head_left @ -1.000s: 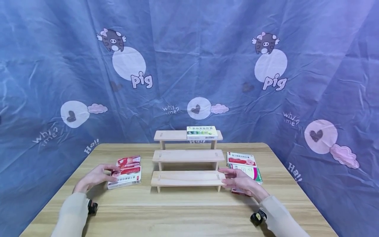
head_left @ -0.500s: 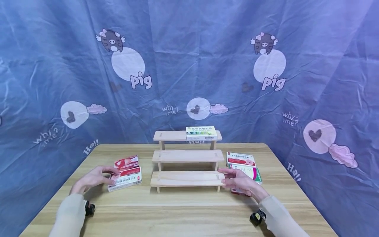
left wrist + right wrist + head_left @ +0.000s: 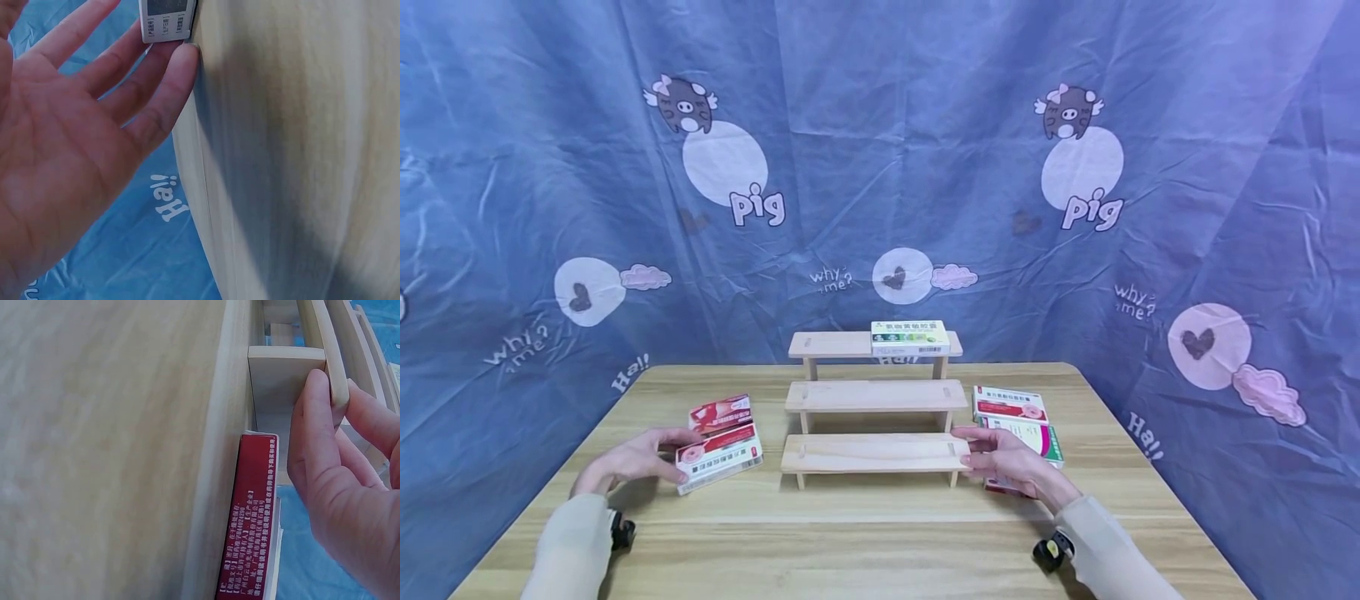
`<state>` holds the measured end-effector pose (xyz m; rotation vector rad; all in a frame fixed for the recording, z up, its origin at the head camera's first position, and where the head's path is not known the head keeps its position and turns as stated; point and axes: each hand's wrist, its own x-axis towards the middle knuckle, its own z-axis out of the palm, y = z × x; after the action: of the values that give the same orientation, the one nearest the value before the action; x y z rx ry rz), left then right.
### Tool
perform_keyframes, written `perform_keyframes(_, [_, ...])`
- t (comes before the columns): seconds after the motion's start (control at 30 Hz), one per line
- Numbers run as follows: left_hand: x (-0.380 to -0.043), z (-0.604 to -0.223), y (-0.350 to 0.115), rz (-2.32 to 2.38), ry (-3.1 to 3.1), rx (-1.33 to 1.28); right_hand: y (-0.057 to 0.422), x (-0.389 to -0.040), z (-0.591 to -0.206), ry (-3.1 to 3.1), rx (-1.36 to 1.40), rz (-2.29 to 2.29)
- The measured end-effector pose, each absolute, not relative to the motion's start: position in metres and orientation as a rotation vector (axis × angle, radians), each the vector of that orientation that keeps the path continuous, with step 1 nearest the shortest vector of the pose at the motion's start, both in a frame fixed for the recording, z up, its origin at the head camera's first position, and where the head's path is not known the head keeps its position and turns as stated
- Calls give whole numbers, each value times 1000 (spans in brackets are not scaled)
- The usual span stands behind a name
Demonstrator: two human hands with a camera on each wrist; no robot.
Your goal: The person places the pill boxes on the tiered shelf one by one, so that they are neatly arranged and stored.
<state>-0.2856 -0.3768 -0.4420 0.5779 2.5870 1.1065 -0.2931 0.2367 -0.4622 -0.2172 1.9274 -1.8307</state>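
The left hand (image 3: pixel 636 458) sets thumb and fingertips at the near end of a red-and-white medicine box (image 3: pixel 721 460) on the tabletop (image 3: pixel 820 550), though whether it grips cannot be told; the right hand (image 3: pixel 1011 462) pinches the bottom step of the three-step wooden stand (image 3: pixel 877 396) between them. A red box (image 3: pixel 722 412) lies just beyond the left hand. The step in hand is probably gaining hold of the medicine box; lifting it would call for a secure pinch, the stand steadied

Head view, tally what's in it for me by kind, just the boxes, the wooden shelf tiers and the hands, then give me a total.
Boxes showing: 6
Shelf tiers: 3
Hands: 2
Total: 11
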Motion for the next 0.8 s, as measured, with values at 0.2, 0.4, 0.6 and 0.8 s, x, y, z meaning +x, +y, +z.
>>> perform_keyframes(0.2, [-283,-442,-374,1058,2568,569,237,-294,-464,1905,-233,-1842])
perform_keyframes(0.4, [-280,-445,-365,1000,2638,359,237,-294,-464,1905,-242,-1842])
perform_keyframes(0.6, [-281,-445,-361,937,2701,305,237,-293,-463,1903,-240,-1848])
perform_keyframes(0.8, [-277,-442,-364,981,2702,335,238,-293,-464,1888,-273,-1848])
